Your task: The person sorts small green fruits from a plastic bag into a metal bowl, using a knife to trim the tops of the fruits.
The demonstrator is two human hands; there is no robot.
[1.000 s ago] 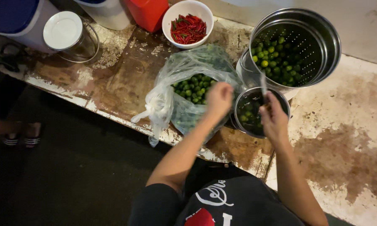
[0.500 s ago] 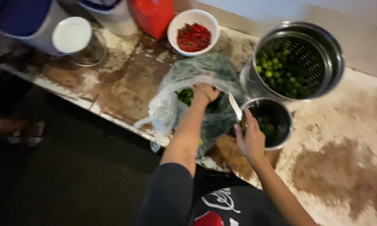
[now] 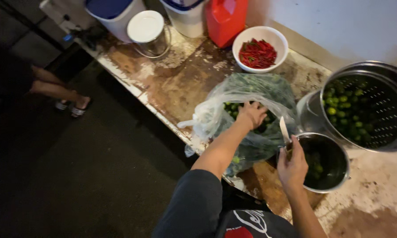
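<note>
My left hand (image 3: 251, 114) dips, fingers curled, into the clear plastic bag of small green limes (image 3: 247, 119); my right hand (image 3: 291, 165) grips a small knife (image 3: 284, 130), blade up, over the steel pot (image 3: 324, 162).

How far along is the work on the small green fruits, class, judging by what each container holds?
Done: the perforated metal pot and small steel pot already hold some fruits. In hand: the left hand reaches into the plastic bag; the right hand holds a knife. Left: the bag looks well filled.
</note>
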